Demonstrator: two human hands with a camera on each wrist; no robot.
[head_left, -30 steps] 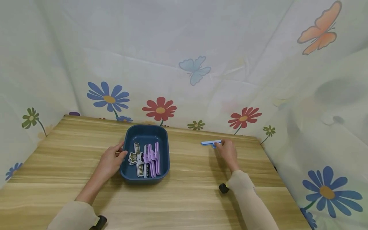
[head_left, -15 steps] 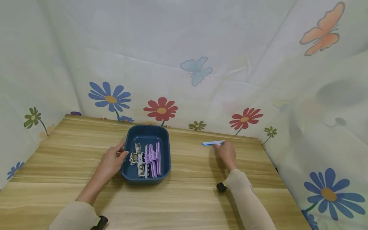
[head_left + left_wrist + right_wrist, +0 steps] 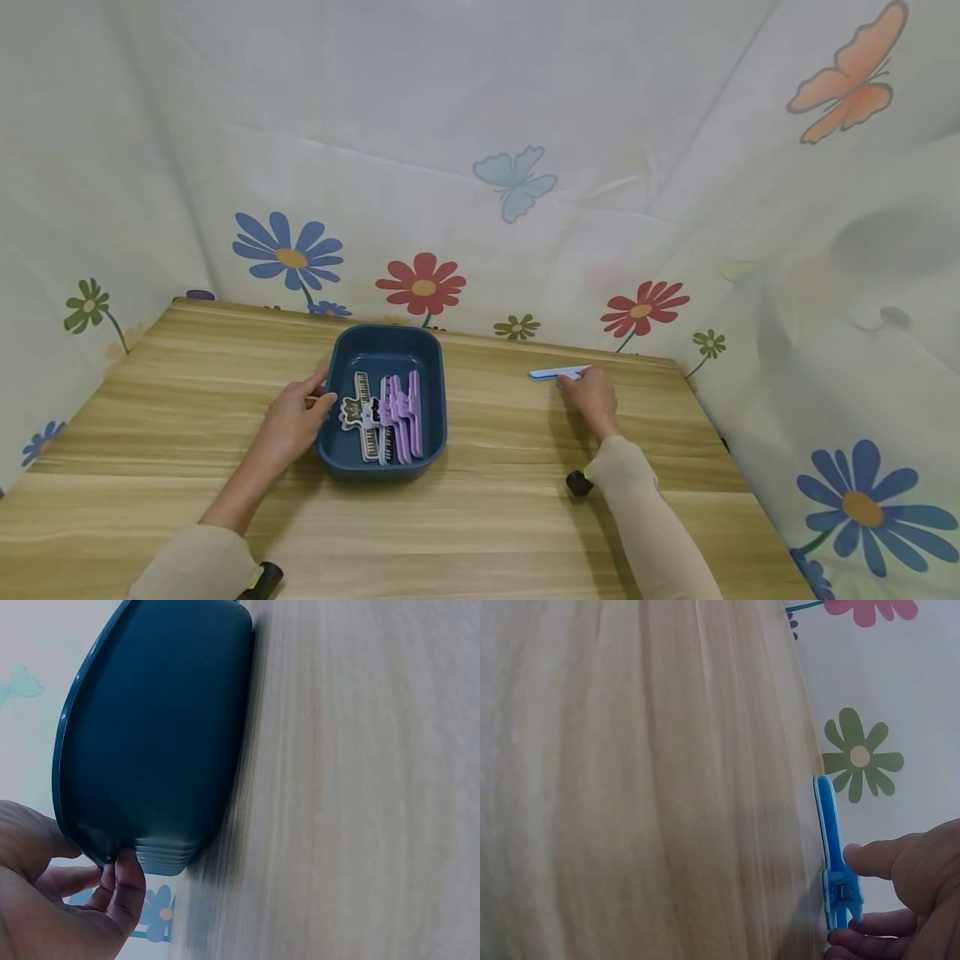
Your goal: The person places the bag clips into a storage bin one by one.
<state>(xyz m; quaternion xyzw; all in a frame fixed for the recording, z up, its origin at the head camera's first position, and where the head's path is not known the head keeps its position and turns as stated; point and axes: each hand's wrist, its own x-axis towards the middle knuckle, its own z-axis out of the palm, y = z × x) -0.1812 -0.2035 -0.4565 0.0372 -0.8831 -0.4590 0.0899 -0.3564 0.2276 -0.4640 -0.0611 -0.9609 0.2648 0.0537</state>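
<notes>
My left hand [image 3: 292,423] grips the left rim of a dark blue plastic bin [image 3: 431,392]. In the left wrist view its fingertips bear on the bin's outer wall [image 3: 157,727]. Inside lie long bag clips: two purple clips [image 3: 414,429] on the right, and patterned clips with bear-shaped handles [image 3: 351,412] further left. At the table's back right, a light blue bag clip [image 3: 551,372] is pinched by my right hand [image 3: 596,402]. The right wrist view shows the thumb beside the blue clip [image 3: 827,814] and the other fingers at its handle end; the clip is close to the table.
The wood-grain table [image 3: 495,517] backs onto a pale cloth [image 3: 375,100] printed with flowers and butterflies, which also rises at both sides. Wooden surface lies between the bin and the blue clip. Each sleeve has a small black device [image 3: 579,483] at the wrist.
My right hand has shifted slightly left and closer over the blue clip's handle, and the clip shows a little more length beyond the fingers. The left hand and the bin stay in place.
</notes>
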